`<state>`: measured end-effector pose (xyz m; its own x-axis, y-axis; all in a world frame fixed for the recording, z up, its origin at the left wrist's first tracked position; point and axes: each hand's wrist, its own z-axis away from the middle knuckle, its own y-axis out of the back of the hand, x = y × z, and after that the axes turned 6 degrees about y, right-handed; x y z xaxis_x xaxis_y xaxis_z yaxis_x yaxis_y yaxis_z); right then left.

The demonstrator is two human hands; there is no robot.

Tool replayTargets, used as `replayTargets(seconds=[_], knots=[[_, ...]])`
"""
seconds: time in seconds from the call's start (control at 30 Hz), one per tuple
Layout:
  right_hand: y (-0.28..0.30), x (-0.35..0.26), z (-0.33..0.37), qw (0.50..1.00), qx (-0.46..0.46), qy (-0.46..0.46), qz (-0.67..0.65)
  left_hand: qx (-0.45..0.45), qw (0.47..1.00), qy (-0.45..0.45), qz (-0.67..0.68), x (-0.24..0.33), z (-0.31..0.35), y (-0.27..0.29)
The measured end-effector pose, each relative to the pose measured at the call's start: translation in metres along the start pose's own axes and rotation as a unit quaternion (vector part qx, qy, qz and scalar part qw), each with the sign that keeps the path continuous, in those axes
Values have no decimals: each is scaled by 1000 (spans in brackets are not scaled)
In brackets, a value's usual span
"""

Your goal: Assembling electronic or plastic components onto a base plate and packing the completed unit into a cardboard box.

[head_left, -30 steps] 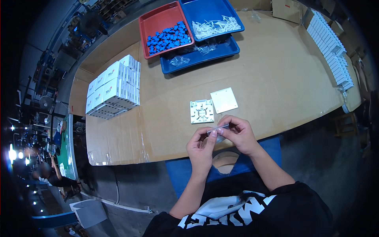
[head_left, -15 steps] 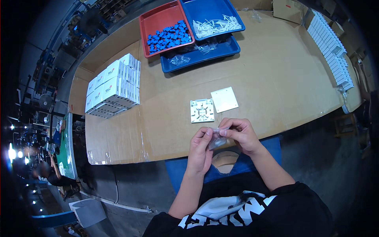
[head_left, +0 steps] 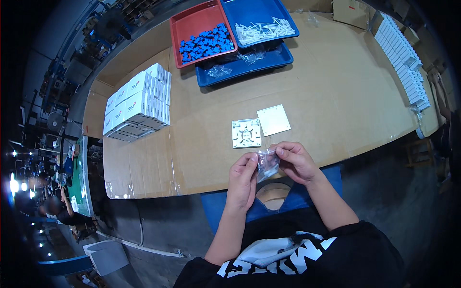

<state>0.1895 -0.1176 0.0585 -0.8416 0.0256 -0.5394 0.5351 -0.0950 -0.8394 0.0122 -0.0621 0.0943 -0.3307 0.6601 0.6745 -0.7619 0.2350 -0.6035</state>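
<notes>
Clear bag (head_left: 267,166) hangs between left hand (head_left: 243,178) and right hand (head_left: 298,163), both pinching it.

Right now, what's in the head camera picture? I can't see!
A person's left hand and right hand hold a clear bag at the edge of a brown table. On it lie a white molded piece and a white square plate.

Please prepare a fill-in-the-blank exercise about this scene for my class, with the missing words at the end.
1. The left bare hand and the ____ bare hand hold a small transparent plastic bag.
2. The small blue plastic pieces lie in the ____ rectangular plastic tray.
3. The white square moulded plastic part lies to the ____ of the flat square white plate.
Missing words: right; red; left.
</notes>
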Motion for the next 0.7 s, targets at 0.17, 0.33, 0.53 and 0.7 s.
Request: replayTargets(seconds=[0.17, 0.33, 0.53, 0.7], knots=[[4, -3, -3, 996, 29, 8, 80, -17, 999, -34, -26, -1, -2, 16], [-2, 1, -3, 997, -59, -28, 32, -13, 998, -52, -34, -7, -4, 13], [2, 2, -4, 996, -59, -47, 47, -31, 996, -48, -71, -4, -7, 16], [0, 5, -4, 997, -13, -40, 58, -43, 990, -35, -127, -5, -4, 18]])
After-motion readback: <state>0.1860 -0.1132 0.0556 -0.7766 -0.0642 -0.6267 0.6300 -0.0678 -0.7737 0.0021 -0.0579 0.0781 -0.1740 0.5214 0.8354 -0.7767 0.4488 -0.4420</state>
